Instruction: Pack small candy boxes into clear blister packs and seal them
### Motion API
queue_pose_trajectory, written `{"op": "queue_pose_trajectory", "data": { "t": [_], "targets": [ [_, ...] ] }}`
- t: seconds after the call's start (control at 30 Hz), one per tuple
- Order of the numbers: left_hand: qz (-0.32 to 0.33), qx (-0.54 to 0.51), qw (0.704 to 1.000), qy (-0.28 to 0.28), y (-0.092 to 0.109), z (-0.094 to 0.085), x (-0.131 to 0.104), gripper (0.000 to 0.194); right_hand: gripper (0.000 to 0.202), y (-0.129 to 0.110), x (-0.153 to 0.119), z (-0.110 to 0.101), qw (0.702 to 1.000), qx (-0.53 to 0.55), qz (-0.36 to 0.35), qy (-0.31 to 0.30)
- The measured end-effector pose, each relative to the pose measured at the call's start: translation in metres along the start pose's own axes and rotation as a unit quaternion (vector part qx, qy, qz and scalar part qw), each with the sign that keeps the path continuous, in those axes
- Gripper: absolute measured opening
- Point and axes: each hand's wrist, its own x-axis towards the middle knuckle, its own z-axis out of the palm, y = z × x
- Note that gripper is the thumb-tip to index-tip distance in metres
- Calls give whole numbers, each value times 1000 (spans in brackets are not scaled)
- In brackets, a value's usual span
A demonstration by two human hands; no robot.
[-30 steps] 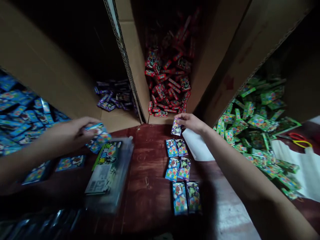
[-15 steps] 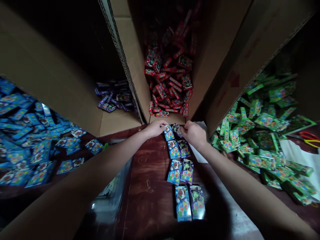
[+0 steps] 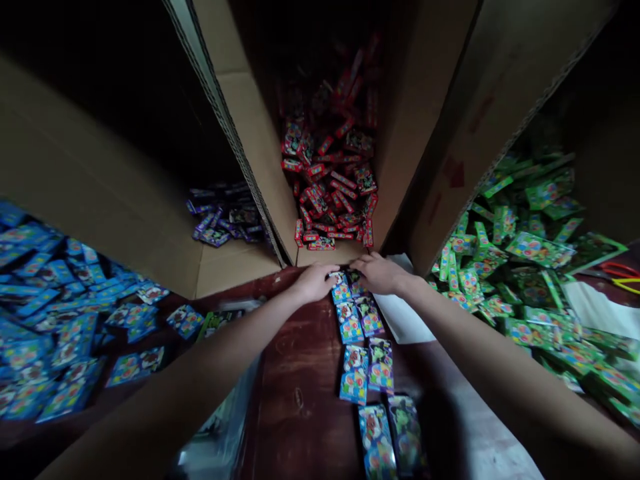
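Observation:
Two columns of small cartoon-printed boxes lie face up on the dark reddish table (image 3: pixel 285 373), blue on the left and purple on the right. At the far end my left hand (image 3: pixel 316 283) rests its outstretched fingers at the top edge of the farthest blue box (image 3: pixel 341 288). Beside it, my right hand (image 3: pixel 380 272) lies with fingers extended over the farthest purple box (image 3: pixel 358 288), covering part of it. Nearest me are another blue box (image 3: pixel 376 440) and a dim purple box (image 3: pixel 406 430), side by side.
Ahead, tall cardboard cartons hold purple boxes (image 3: pixel 230 217) and red boxes (image 3: pixel 335 193). Loose blue boxes (image 3: pixel 75 320) cover the left side; green boxes (image 3: pixel 535 267) pile up at right. White paper (image 3: pixel 403 313) lies under my right forearm. Scissors (image 3: pixel 625 277) show far right.
The camera view has shifted, so the box columns and hands appear lower. My right hand has gone from curled fingers to flatter, stretched ones over the farthest purple box.

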Motion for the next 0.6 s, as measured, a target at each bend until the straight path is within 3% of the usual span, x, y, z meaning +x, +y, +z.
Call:
{"op": "queue_pose_trajectory", "data": {
  "t": [0.1, 0.2, 0.33, 0.47, 0.6],
  "targets": [
    [19, 87, 995, 42, 5, -12, 4, 44, 47, -6, -17, -1, 999, 1, 1, 43],
    [39, 171, 981, 77, 4, -27, 26, 63, 46, -18, -52, -7, 995, 6, -1, 96],
    [51, 251, 966, 46, -7, -40, 72, 72, 44, -25, -123, -5, 985, 26, -10, 172],
    [46, 305, 951, -6, -13, -46, 98, 82, 41, -3, -196, 9, 976, 27, 31, 214],
    [70, 324, 943, -36, -13, -56, 99, 82, 36, 26, -238, 15, 951, 42, 87, 293]
  ]
}}
